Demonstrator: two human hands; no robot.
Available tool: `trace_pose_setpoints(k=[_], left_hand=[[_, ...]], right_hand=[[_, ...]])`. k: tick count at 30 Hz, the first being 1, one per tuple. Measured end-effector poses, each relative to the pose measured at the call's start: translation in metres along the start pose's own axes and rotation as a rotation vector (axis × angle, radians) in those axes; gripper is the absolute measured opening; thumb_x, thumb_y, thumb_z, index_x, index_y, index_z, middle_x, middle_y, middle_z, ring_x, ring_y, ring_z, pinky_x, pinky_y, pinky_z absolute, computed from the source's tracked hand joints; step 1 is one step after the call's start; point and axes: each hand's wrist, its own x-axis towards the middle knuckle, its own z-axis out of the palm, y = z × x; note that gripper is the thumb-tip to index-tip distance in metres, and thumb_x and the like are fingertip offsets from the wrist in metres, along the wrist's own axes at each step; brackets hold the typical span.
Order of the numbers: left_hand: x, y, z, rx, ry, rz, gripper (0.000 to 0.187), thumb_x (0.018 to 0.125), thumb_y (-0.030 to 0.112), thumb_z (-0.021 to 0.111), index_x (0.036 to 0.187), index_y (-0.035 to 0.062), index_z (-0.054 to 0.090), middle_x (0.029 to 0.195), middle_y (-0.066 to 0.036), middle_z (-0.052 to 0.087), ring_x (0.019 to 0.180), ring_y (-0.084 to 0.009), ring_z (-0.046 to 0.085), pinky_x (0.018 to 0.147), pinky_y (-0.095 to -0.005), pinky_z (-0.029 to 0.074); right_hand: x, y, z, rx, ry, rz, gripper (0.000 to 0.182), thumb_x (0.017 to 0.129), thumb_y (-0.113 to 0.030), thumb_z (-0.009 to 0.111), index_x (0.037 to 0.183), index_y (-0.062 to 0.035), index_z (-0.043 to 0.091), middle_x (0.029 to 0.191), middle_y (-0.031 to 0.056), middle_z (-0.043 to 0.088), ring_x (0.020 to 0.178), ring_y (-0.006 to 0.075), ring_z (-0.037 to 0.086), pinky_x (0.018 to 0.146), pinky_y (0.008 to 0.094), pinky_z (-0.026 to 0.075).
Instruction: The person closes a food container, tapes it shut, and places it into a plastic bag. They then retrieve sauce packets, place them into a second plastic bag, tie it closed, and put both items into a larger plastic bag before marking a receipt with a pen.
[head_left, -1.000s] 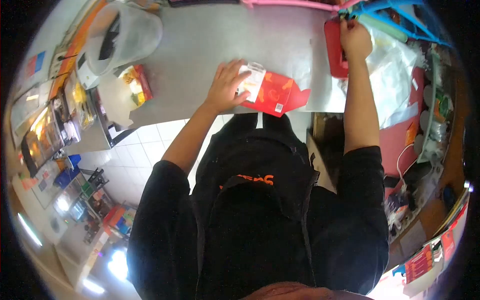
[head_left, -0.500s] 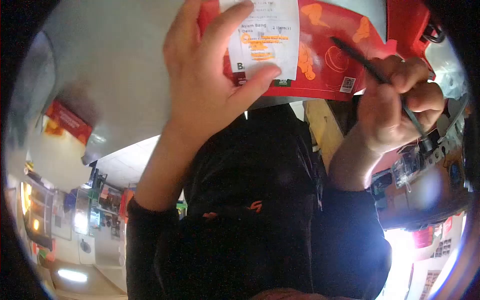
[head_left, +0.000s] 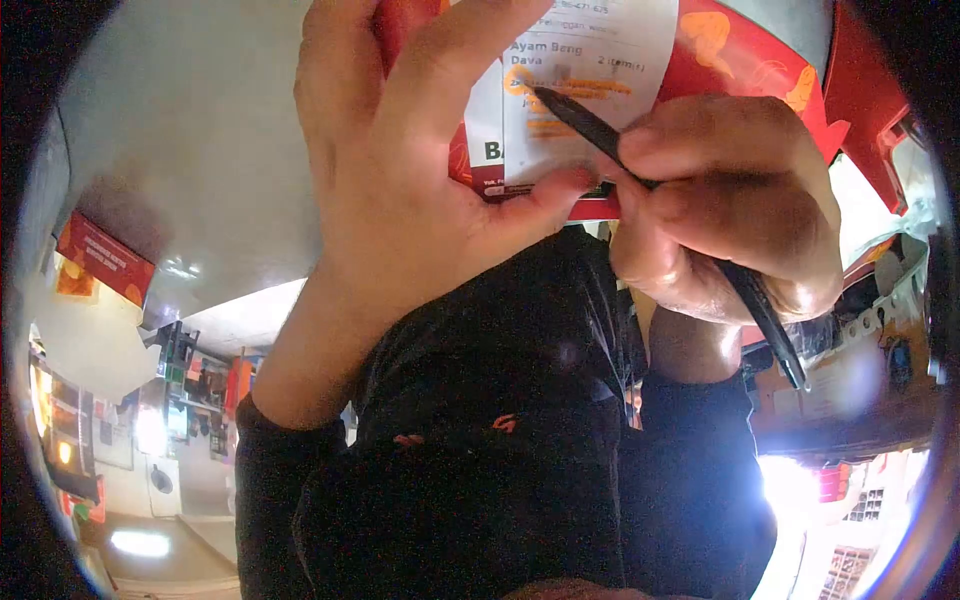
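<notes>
A white printed receipt [head_left: 590, 130] with orange highlighter marks lies on a red printed food package [head_left: 740, 50] with orange drawings. My left hand [head_left: 400, 150] is spread over its left side, index finger across the upper part and thumb along the lower edge. Gripped in my right hand [head_left: 730, 200] is a slim black pen [head_left: 590, 128]. Its tip is right at the orange circle beside the highlighted lines. The top of the receipt runs out of view, and my left hand hides part of the package.
Beneath the package is a grey metal tabletop [head_left: 200, 120]. A smaller red printed piece [head_left: 105, 257] sits at its left edge. Another red object [head_left: 868, 110] stands at the far right. Lit shelving and room fittings show lower left.
My right hand has moved left with the pen, bringing the tip from over the package onto the receipt. The receipt and package appear slightly shifted to the right in view.
</notes>
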Motion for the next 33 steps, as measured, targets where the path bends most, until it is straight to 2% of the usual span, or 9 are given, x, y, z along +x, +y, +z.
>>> trace_pose_setpoints(k=[4,9,12,17,21,27,30,31,33], left_hand=[[0.001,0.008,0.0,-0.047,0.017,-0.065,0.081,0.068,0.031,0.087,0.132,0.0061,0.046,0.142,-0.032,0.025,0.123,-0.0426,0.049,0.094,-0.0436,0.054],[-0.018,-0.008,-0.005,0.065,-0.074,-0.091,0.081,0.066,0.029,0.088,0.132,0.0056,0.046,0.143,-0.032,0.023,0.122,-0.0423,0.05,0.09,-0.0413,0.056],[-0.019,-0.009,0.007,-0.023,0.0,-0.085,0.082,0.066,0.03,0.088,0.132,0.0056,0.045,0.143,-0.031,0.023,0.122,-0.0421,0.051,0.09,-0.0414,0.056],[-0.016,-0.008,-0.004,0.065,-0.073,-0.074,0.084,0.066,0.031,0.088,0.132,0.0051,0.044,0.143,-0.031,0.023,0.121,-0.042,0.051,0.09,-0.0422,0.056],[-0.018,-0.008,0.01,-0.063,0.048,-0.068,0.084,0.065,0.031,0.089,0.131,0.0052,0.045,0.143,-0.031,0.024,0.119,-0.0425,0.052,0.091,-0.0442,0.055],[0.004,0.015,-0.015,0.05,-0.153,-0.108,0.084,0.067,0.03,0.089,0.134,0.007,0.043,0.144,-0.031,0.023,0.125,-0.0436,0.047,0.092,-0.047,0.054],[0.005,0.025,-0.016,0.079,-0.121,-0.157,0.08,0.062,0.032,0.087,0.129,0.0078,0.05,0.145,-0.028,0.028,0.128,-0.043,0.041,0.1,-0.047,0.042],[-0.002,0.024,-0.013,0.092,-0.07,-0.166,0.078,0.06,0.033,0.086,0.127,0.008,0.054,0.145,-0.027,0.031,0.129,-0.0426,0.039,0.105,-0.0468,0.037],[-0.005,0.024,-0.012,0.049,-0.06,-0.218,0.077,0.059,0.034,0.085,0.126,0.0103,0.055,0.144,-0.027,0.033,0.127,-0.0412,0.04,0.105,-0.0515,0.033]], right_hand=[[0.012,-0.002,-0.003,-0.048,-0.117,-0.008,0.023,0.074,0.009,0.073,0.086,-0.0036,0.058,0.087,0.0189,0.066,0.075,0.025,0.067,0.063,0.0312,0.057],[0.007,0.004,-0.002,0.012,-0.091,-0.035,0.019,0.073,0.011,0.07,0.081,-0.0022,0.058,0.084,0.0172,0.065,0.07,0.0237,0.066,0.062,0.0319,0.056],[0.006,0.005,-0.002,0.043,-0.063,-0.073,0.017,0.073,0.011,0.068,0.079,-0.0018,0.057,0.081,0.0165,0.064,0.066,0.0229,0.064,0.058,0.032,0.054],[-0.001,0.005,-0.001,0.12,-0.081,-0.066,0.015,0.072,0.01,0.065,0.075,-0.0019,0.055,0.077,0.0145,0.063,0.06,0.0213,0.061,0.052,0.0313,0.051],[-0.006,0.002,0.001,0.08,-0.015,-0.063,0.014,0.072,0.009,0.063,0.072,-0.0018,0.054,0.072,0.0125,0.061,0.056,0.0203,0.059,0.049,0.0312,0.049],[-0.005,-0.003,-0.002,0.015,-0.053,-0.071,0.016,0.068,0.011,0.06,0.068,-0.0016,0.05,0.066,0.0111,0.056,0.051,0.0193,0.055,0.045,0.0297,0.045],[-0.004,-0.011,-0.013,-0.11,-0.065,-0.069,0.016,0.065,0.012,0.06,0.068,-0.0009,0.051,0.067,0.0121,0.056,0.051,0.0193,0.054,0.044,0.0291,0.044],[-0.007,-0.018,-0.017,-0.144,0.013,-0.049,0.016,0.065,0.013,0.058,0.069,-0.0005,0.052,0.069,0.0125,0.056,0.051,0.0195,0.054,0.044,0.03,0.044],[-0.011,-0.028,-0.049,-0.098,0.086,0.023,0.016,0.068,0.014,0.058,0.071,-0.0014,0.053,0.075,0.0122,0.056,0.06,0.0195,0.054,0.054,0.0309,0.046]])
